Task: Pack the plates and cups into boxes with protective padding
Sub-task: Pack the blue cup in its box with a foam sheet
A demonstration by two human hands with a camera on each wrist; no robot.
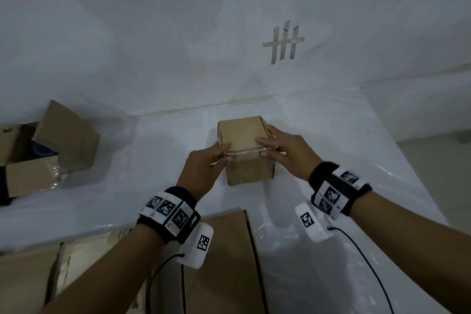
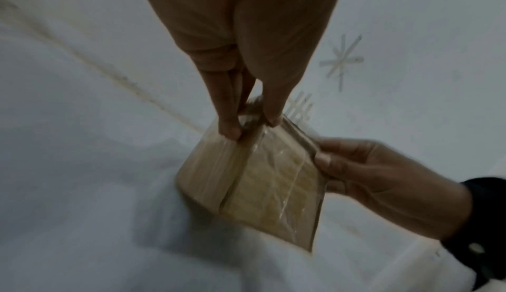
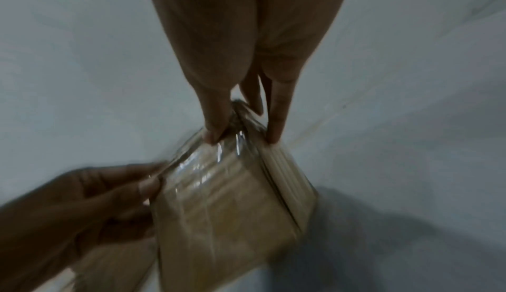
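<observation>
A small closed cardboard box [image 1: 240,134] stands on the white plastic-covered table [image 1: 331,150], in the middle. Shiny clear tape [image 1: 244,154] crosses its near top edge and front face. My left hand [image 1: 221,154] grips the box's upper left edge, thumb on top and fingers down the side. On the upper right edge my right hand [image 1: 266,146] grips the same way. In the left wrist view the left hand [image 2: 252,126] straddles the taped box [image 2: 246,179], with the right hand [image 2: 356,166] opposite. The right wrist view shows the right hand [image 3: 243,139] on the box [image 3: 232,210], the left hand [image 3: 109,190] beside it. No plates or cups show.
An open cardboard box [image 1: 63,135] with raised flaps sits at the far left, something blue [image 1: 44,151] inside. Flat cardboard sheets [image 1: 221,262] lie at the near edge under my wrists. A wall with tape marks [image 1: 283,43] stands behind the table. The table ends at the right.
</observation>
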